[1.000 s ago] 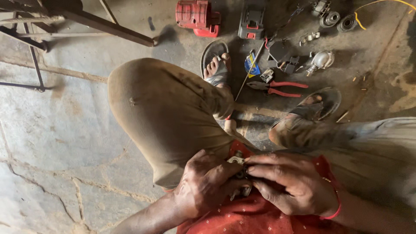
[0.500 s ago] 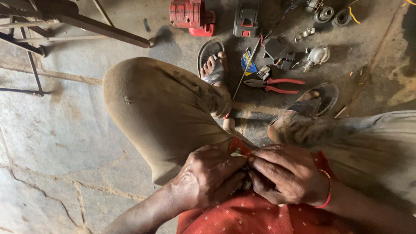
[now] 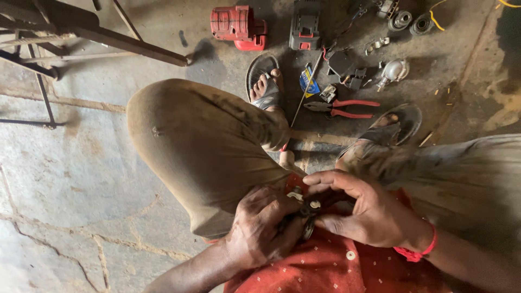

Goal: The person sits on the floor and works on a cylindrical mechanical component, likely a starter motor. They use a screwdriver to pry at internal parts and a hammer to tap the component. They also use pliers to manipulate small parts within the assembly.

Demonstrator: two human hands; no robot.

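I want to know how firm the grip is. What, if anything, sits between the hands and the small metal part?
Nothing visible does. The left hand and right hand both close directly on the small metal part, bare fingers touching it.

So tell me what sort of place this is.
Probably a small repair workshop, worked from the floor: red-handled pliers, a red power-tool housing and loose metal parts lie on the bare concrete floor.

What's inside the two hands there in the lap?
Between the left hand and right hand sits a small dark metal part with pale fittings showing on top. Its lower body is covered by the fingers, so its shape cannot be told.
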